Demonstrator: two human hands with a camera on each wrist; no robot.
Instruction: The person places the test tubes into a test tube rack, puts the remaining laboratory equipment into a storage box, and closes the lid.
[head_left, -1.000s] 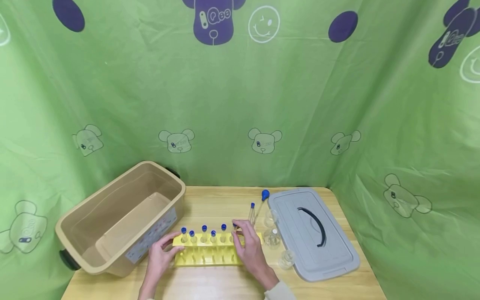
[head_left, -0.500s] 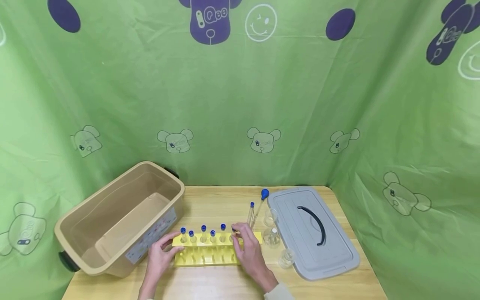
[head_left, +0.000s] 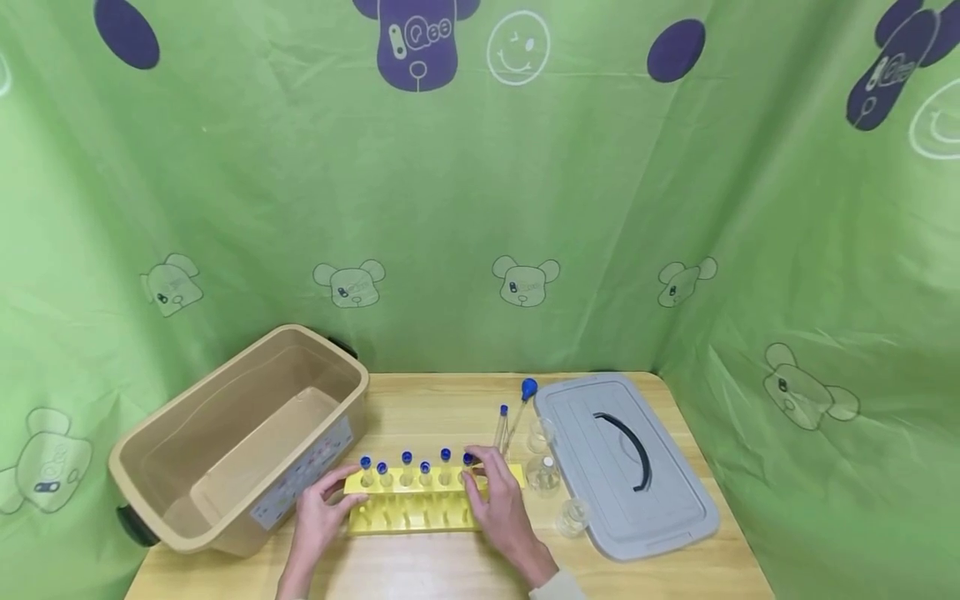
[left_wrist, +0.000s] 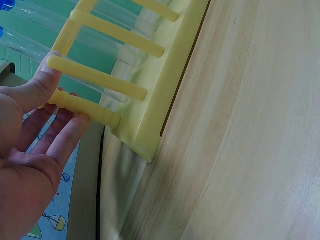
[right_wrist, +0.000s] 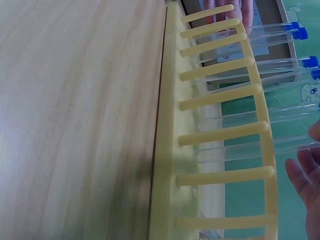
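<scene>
Rack, yellow, stands upright at six o'clock. Left hand pinches its nine o'clock end; a firm hold should stop wobbles. Right hand is at the tube nearest three o'clock in it; I can't tell if it pinches. Best keep that tube straight, gently minding its blue cap.

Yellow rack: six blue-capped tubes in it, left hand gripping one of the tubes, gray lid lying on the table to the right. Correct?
One error: the left hand grips the end of the yellow rack, not a tube; the left wrist view shows it. The six blue-capped tubes and the gray lid are as you said.
</scene>
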